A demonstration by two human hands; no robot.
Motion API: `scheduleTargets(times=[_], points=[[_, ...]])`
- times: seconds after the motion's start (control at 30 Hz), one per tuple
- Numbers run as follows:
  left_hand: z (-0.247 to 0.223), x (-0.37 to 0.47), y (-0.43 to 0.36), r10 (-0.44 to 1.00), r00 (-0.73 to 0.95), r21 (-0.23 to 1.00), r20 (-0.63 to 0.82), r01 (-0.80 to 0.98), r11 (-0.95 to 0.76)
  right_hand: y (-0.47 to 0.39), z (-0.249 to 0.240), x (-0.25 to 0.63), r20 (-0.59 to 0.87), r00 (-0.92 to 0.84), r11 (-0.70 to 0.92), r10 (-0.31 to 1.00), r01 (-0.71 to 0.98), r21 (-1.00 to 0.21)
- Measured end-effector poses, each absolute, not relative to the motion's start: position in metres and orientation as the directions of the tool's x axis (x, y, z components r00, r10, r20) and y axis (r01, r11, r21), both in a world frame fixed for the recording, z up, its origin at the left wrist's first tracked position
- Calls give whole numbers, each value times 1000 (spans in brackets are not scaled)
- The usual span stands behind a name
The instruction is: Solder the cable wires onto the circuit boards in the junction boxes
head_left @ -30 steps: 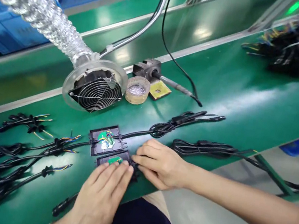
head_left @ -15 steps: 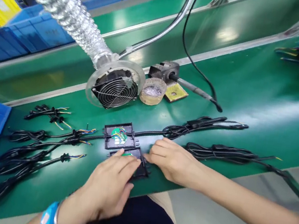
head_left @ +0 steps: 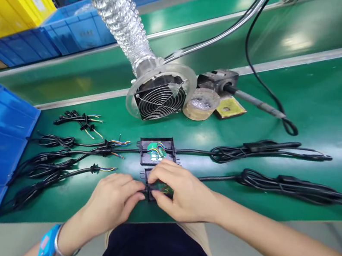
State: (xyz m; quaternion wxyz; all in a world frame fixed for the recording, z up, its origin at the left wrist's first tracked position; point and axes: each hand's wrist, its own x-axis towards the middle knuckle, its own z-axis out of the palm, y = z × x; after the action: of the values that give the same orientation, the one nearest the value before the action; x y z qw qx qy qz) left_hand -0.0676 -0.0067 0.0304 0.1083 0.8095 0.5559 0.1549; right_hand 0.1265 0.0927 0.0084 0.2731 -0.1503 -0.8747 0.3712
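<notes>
Under right hand (head_left: 152, 187), case (head_left: 146, 176) (longways across)

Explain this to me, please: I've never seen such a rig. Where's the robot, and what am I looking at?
There's no robot here: these are a person's bare hands, seen by one camera worn on the head, looking forward and down.

The left hand appears to pinch a black cable at the edge of the near case. The right hand reaches over that case; its fingers hide exactly what they grip.

Just beyond, the open far case holds a green board with coloured wires. Black cables lie on both sides of the green bench. Farther back are a round fan on a silver hose and what looks like a soldering iron.
</notes>
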Motion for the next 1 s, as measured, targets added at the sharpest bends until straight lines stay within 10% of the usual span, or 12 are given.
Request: scheduleTargets(times=[0.23, 0.43, 1.0], points=[[21, -65, 6, 871, 361, 104, 334, 904, -415, 92, 0, 128, 434, -759, 744, 486, 99, -660], [20, -58, 8, 827, 515, -76, 224, 856, -512, 87, -10, 118, 408, -814, 826, 412, 145, -544], [19, -35, -8, 860, 457, 83, 226, 871, -485, 84, 18, 185, 576, -616, 843, 538, 409, -350]])
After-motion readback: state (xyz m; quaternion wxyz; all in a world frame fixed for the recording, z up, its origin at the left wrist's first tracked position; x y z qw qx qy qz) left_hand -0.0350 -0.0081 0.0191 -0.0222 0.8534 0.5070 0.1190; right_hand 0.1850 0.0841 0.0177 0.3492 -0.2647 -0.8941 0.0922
